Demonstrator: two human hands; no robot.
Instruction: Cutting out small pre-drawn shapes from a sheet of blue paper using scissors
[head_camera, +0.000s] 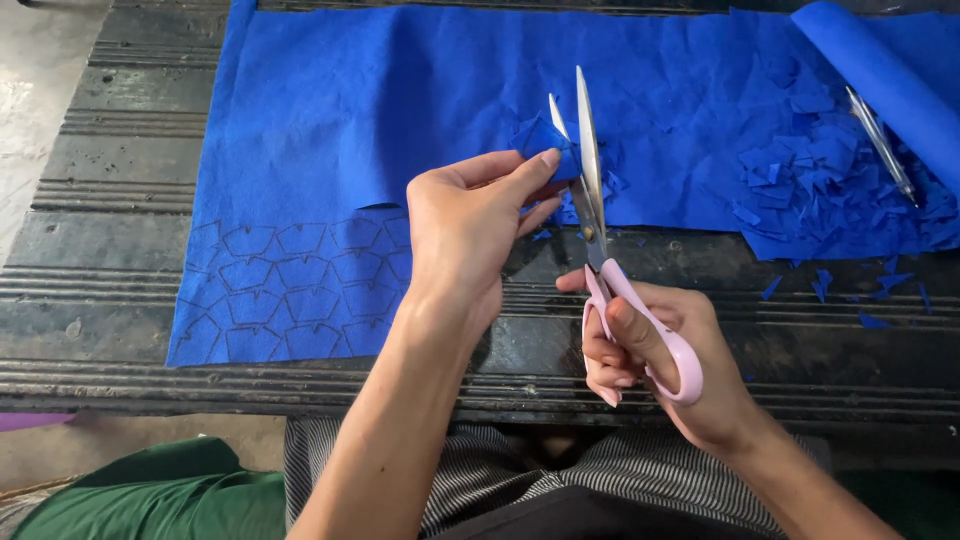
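The left hand (465, 225) pinches a small blue felt piece (543, 137) up off the table (100, 250), so the blades can reach. The right hand (655, 360) grips pink scissors (600, 230), pointing to twelve o'clock, blades apart around it.

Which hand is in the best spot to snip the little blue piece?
The right hand: its fingers are already through the pink scissors, whose open blades straddle the small blue felt piece. The left hand is busy pinching that piece.

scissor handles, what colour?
Pale pink handles on the scissors, gripped by the right hand; clearest in the head view.
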